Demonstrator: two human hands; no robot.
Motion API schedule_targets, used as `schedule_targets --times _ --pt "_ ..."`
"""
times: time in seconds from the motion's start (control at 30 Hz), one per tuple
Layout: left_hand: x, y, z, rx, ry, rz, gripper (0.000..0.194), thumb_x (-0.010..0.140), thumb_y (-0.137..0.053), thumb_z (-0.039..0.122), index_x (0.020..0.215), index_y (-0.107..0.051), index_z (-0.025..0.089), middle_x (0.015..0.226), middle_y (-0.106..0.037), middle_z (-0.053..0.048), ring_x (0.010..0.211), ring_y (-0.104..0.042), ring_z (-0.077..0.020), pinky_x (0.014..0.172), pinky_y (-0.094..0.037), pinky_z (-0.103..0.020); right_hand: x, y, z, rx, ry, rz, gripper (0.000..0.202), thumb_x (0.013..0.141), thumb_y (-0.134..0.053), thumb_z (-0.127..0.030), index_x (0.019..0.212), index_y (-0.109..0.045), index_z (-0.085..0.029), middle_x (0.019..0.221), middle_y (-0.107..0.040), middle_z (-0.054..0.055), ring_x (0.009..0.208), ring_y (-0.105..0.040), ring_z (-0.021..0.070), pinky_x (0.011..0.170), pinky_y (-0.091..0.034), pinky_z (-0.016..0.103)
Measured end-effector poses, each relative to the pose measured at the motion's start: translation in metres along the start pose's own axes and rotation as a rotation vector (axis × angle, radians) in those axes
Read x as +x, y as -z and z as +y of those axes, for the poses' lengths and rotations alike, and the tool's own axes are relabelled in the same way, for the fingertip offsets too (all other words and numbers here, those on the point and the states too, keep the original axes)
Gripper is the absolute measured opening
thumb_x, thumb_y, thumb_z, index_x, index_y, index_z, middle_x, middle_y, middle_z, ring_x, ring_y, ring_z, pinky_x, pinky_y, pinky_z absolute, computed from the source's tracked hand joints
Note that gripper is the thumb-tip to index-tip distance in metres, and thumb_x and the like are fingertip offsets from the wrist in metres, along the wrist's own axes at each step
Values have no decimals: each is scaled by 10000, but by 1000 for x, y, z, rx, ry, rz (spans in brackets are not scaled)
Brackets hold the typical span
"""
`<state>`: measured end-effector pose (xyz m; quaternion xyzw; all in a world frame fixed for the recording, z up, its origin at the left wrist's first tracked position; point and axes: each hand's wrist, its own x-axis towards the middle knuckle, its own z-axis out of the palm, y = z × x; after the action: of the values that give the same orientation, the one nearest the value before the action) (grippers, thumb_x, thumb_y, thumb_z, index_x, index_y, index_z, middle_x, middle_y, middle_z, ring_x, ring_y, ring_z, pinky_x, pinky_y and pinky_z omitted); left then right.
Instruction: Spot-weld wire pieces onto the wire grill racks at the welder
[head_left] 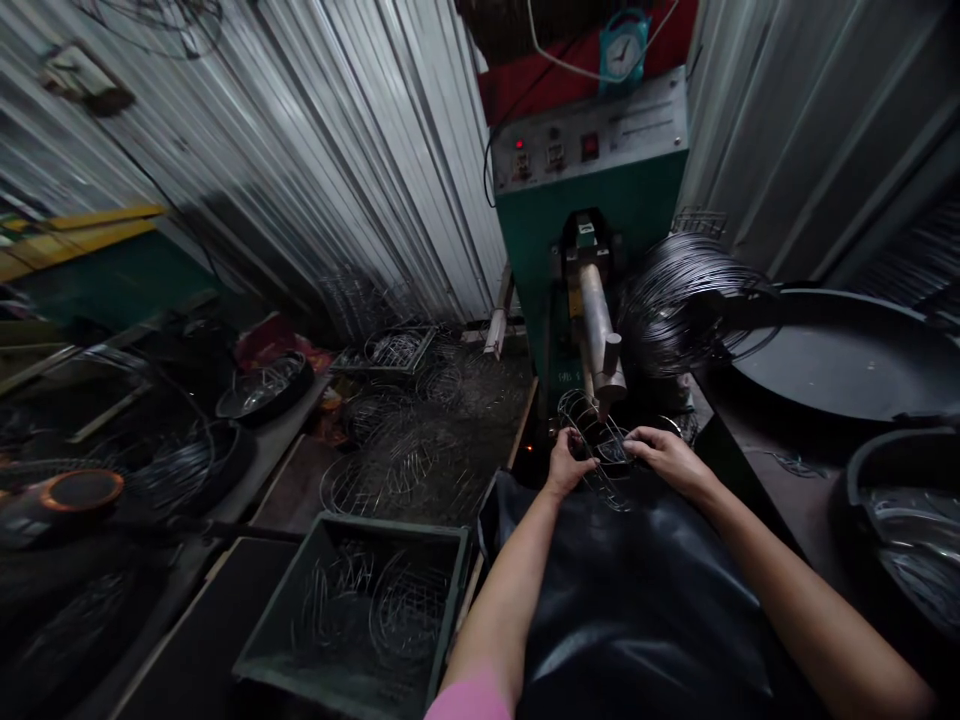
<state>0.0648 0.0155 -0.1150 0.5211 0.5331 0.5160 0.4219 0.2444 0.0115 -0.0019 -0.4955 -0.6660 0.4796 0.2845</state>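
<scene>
Both hands are at a bent metal wire frame (576,408) under the electrode of a spot welding machine (600,330). My left hand (568,465) is closed on the frame's near left side, thumb stretched toward the middle. With its fingertips together, my right hand (664,455) pinches the frame's right side, near a ring in the middle. Whether a smaller wire piece is also between those fingers is too small to tell. The welder's tip comes down between the two hands, touching or just above the wire; I cannot tell which. A black apron (637,590) lies below.
At lower left stands a green crate (251,650) with wire pieces. More wire frames (412,465) lie beyond it. A wire coil (690,290) hangs right of the welder, beside a large black pan (832,360) and a black tub (847,485). A teal clock (624,52) sits above.
</scene>
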Motion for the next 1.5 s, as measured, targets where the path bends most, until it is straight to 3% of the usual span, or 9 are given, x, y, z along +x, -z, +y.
schedule_targets --times 0.2,0.33,0.7,1.0,1.17,1.33,1.5 --pt "-4 0 -8 -86 20 -5 586 480 -791 168 957 -453 198 889 -518 3 849 -518 -134 803 -428 -294 -23 3 17 59 -63 2 336 675 -578 -506 809 -630 -203 770 -633 24 731 -569 195 657 -440 289" --pt "-11 2 -6 -91 62 -34 574 482 -800 211 947 -463 194 825 -513 19 797 -516 -125 744 -435 -268 -39 3 21 83 -105 -55 336 682 -581 -507 754 -611 -181 714 -609 20 697 -557 181 637 -443 280" --pt "2 -5 -6 -212 146 46 546 481 -803 230 905 -464 180 772 -517 21 741 -515 -116 724 -428 -267 -4 -5 17 113 -33 6 335 752 -494 -499 795 -576 -177 705 -588 9 653 -524 148 595 -417 255" --pt "0 -9 -10 -162 102 10 570 496 -795 248 956 -464 183 847 -539 6 824 -529 -131 789 -422 -288 -33 1 20 204 -86 -20 355 670 -587 -495 820 -615 -175 784 -627 28 728 -567 180 669 -449 284" --pt "-14 -8 -5 -232 224 25 556 490 -790 259 946 -481 184 807 -541 12 775 -533 -120 751 -432 -275 -47 4 17 211 -131 -21 400 670 -589 -533 856 -616 -180 769 -623 29 709 -568 183 644 -453 288" --pt "-16 -8 5 -338 374 57 561 483 -784 275 940 -468 196 769 -519 27 690 -520 -97 649 -431 -238 -36 1 13 148 -75 -48 373 677 -575 -537 766 -599 -175 681 -582 8 653 -537 164 604 -432 269" --pt "-14 -8 8 -385 420 33 592 472 -779 287 941 -427 204 743 -490 41 636 -509 -89 551 -402 -202 -28 -1 11 99 -28 -7 337 694 -562 -513 748 -595 -182 672 -575 11 650 -527 168 600 -425 268"
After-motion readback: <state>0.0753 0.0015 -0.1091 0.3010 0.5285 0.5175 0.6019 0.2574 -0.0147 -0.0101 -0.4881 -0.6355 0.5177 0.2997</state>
